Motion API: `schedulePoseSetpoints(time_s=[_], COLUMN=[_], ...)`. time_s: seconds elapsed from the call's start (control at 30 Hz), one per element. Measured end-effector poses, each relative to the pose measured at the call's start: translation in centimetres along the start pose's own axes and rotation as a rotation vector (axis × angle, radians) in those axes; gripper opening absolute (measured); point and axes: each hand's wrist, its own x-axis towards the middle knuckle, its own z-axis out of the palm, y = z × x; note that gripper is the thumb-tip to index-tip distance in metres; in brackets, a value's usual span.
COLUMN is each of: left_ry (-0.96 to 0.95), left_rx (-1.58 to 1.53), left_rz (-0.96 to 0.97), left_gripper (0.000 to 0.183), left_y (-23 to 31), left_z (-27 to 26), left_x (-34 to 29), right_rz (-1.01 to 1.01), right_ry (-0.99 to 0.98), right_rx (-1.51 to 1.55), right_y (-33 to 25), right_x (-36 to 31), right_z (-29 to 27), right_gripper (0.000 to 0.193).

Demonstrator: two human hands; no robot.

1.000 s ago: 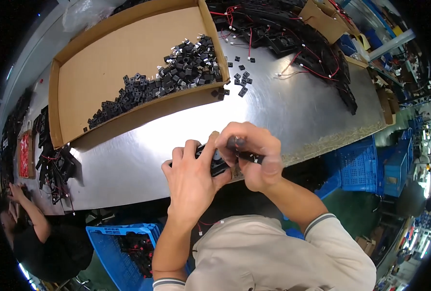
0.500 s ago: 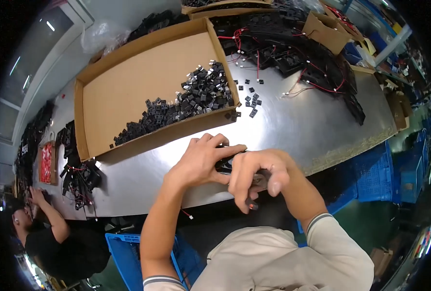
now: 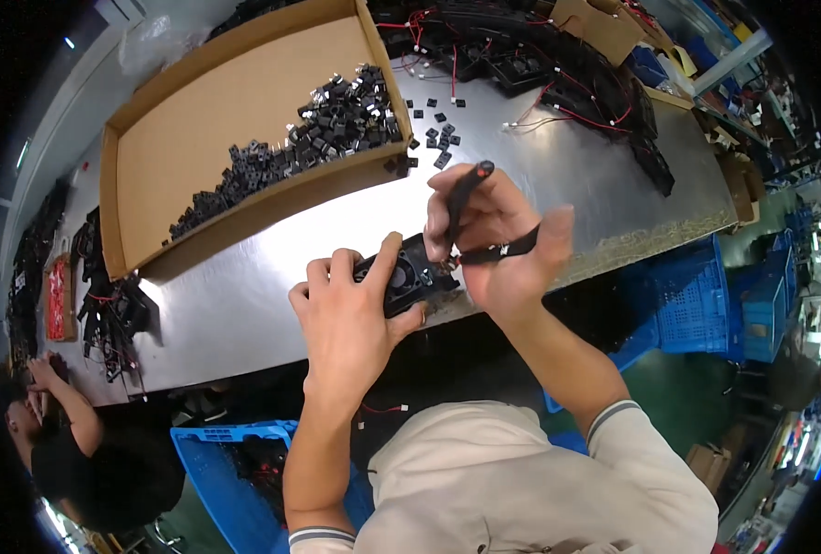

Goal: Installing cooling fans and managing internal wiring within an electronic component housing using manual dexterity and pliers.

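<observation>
Turned away from the person since half a second ago, the black-handled tool (image 3: 466, 198) spreads its handles toward one and two o'clock. At ten sits a cardboard box (image 3: 217, 102); then the left hand (image 3: 346, 309) clasps the black fan unit (image 3: 420, 270) near the table's (image 3: 595, 203) six-o'clock edge; the right hand (image 3: 507, 284) holds the tool, grip wide, steel stretching toward three.

A shallow cardboard box (image 3: 217, 102) stands on the metal table (image 3: 235, 323), a heap of small black parts (image 3: 337, 120) along its near side and right end. A clear plastic bag (image 3: 156, 46) lies beyond it. Red pieces (image 3: 57, 300) fill a small container at left, near a co-worker in dark clothing (image 3: 106, 471). Blue crates (image 3: 692, 309) stand below the table's right end; another blue crate (image 3: 215, 480) sits at lower left.
</observation>
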Motion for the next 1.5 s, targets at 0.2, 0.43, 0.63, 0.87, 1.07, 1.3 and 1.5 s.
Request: schedulePoseSetpoints(time_s=[0.2,0.43,0.63,0.87,1.07,1.3,1.5], left_ry=[0.021,0.038,0.023,-0.028,-0.081,-0.049,-0.050], left_rx=[0.046,0.056,0.039,-0.170,-0.213,-0.187,-0.195], left_rz=[-0.055,-0.056,-0.050,-0.065,-0.071,-0.093,-0.095], left_gripper=[0.076,0.076,0.076,0.072,0.072,0.072,0.073], left_y=[0.7,1.0,0.9,-1.4,-1.4,-1.2,-1.0], left_z=[0.3,0.3,0.2,0.8,0.8,1.1,0.9], left_x=[-0.6,-1.0,-0.7,0.2,0.5,0.0,0.2], right_rz=[-0.035,-0.055,-0.064,-0.104,-0.610,-0.279,-0.279], right_ry=[-0.023,-0.027,-0.045,-0.093,-0.226,-0.157,-0.126], right_rx=[-0.089,-0.161,-0.182,-0.274,-0.078,0.189,0.091], right_y=[0.5,0.8,1.0,2.0,4.1,1.5,1.9], right_x=[-0.2,-0.6,-0.5,-3.4,-3.7,-3.2,-3.6], right_z=[0.9,0.9,0.9,0.1,-0.5,-0.5,-0.3], right_gripper=[0.116,0.112,0.109,0.095,0.096,0.107,0.108])
